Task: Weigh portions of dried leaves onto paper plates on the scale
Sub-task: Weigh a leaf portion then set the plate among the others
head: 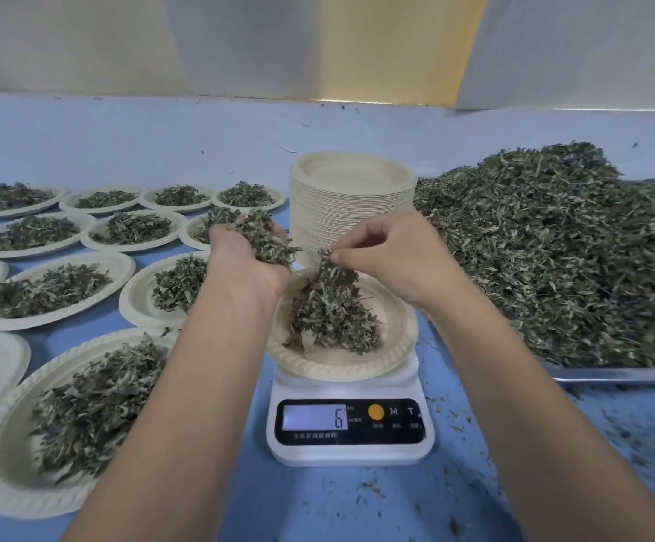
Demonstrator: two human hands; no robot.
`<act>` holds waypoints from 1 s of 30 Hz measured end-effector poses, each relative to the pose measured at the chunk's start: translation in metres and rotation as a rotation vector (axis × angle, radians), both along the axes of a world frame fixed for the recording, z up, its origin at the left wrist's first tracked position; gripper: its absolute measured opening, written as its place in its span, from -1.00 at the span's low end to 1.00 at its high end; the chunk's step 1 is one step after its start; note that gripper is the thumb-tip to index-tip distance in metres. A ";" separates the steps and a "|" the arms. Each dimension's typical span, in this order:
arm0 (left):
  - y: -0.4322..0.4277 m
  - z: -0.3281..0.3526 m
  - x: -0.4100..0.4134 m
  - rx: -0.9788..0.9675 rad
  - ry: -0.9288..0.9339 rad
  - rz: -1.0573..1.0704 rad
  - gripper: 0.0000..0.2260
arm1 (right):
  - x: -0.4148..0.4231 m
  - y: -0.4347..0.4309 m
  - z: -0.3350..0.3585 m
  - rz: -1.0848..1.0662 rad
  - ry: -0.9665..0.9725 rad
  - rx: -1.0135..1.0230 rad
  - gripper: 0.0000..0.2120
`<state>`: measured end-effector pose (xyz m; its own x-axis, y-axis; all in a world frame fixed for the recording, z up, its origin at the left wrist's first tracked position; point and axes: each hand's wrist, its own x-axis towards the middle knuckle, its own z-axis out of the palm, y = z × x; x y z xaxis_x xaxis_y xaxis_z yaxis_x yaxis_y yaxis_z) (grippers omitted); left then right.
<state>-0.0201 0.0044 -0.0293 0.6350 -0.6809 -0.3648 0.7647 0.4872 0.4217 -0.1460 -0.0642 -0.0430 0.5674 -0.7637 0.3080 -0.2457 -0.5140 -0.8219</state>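
Observation:
A white digital scale (pixel 351 432) stands in the middle of the blue table, its display showing a 6. On it lies a paper plate (pixel 341 363) with a mound of dried leaves (pixel 331 311). My left hand (pixel 247 260) is cupped palm up over the plate's left rim and holds a handful of leaves. My right hand (pixel 386 250) pinches a tuft of leaves at the top of the mound, fingers curled.
A tall stack of empty paper plates (pixel 351 197) stands just behind the scale. A metal tray (pixel 611 373) heaped with loose dried leaves (pixel 560 252) fills the right. Several filled plates (pixel 67 420) cover the table at the left. Leaf crumbs litter the front right.

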 end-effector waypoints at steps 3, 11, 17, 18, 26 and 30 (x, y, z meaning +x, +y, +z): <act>0.001 0.000 -0.001 0.025 -0.010 0.006 -0.61 | -0.001 0.004 0.000 0.051 0.072 0.015 -0.88; 0.004 0.005 -0.005 0.014 0.006 -0.040 -0.62 | 0.001 0.005 0.007 -0.014 -0.300 0.131 -0.91; -0.001 0.006 -0.007 0.008 -0.086 -0.107 -0.66 | 0.009 0.014 0.005 0.107 -0.311 0.155 -0.92; -0.001 0.006 -0.009 0.037 -0.127 -0.130 -0.67 | 0.011 0.017 0.004 0.140 -0.308 0.168 -0.91; -0.003 0.007 -0.016 0.132 -0.227 -0.190 -0.70 | 0.016 0.023 0.001 0.184 -0.314 0.153 -0.91; -0.002 0.006 -0.015 0.189 -0.209 -0.174 -0.67 | 0.017 0.026 0.002 0.225 -0.318 0.195 -0.95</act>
